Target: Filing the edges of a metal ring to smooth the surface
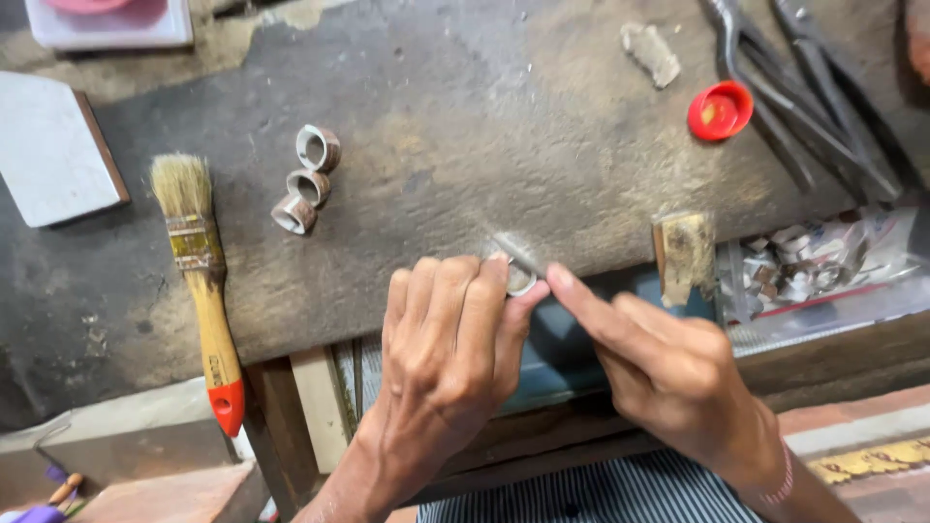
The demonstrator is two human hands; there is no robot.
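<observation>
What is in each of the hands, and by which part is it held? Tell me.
The left hand pinches a small metal ring by its rim at the bench edge. The right hand grips a thin file by its near end.

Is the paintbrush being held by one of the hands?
No, the paintbrush lies alone on the dark bench, while the left hand and right hand work on a small metal ring.
</observation>
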